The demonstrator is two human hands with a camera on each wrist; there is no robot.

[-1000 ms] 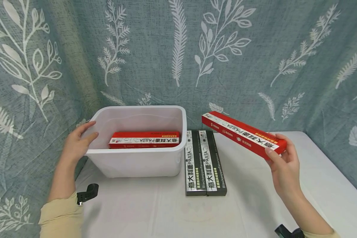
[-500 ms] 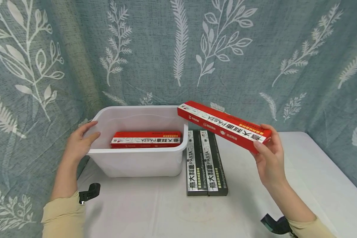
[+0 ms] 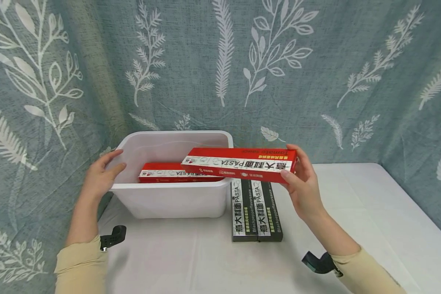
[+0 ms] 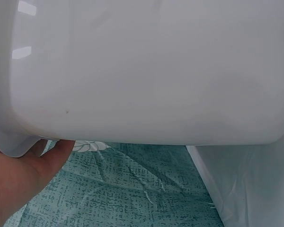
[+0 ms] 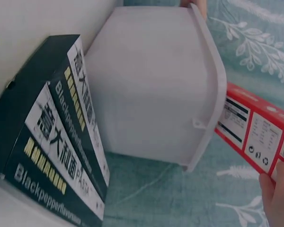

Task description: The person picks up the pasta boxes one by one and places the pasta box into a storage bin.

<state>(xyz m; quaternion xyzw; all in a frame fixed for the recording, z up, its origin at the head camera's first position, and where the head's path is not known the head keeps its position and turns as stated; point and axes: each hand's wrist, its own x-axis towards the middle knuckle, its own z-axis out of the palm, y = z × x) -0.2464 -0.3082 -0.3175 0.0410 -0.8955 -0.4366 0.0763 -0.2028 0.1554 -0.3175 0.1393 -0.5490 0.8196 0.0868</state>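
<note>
Now I see my right hand, gripping the red pasta box by its end, has swung it left and level over the white bin, which my left hand steadies with flat fingers; it looks about ready to lower.

Red pasta box in right hand over white bin's rim.

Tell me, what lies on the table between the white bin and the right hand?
Two black pasta boxes lie side by side there, right beside the white bin, under the red box in the right hand; head view.
</note>
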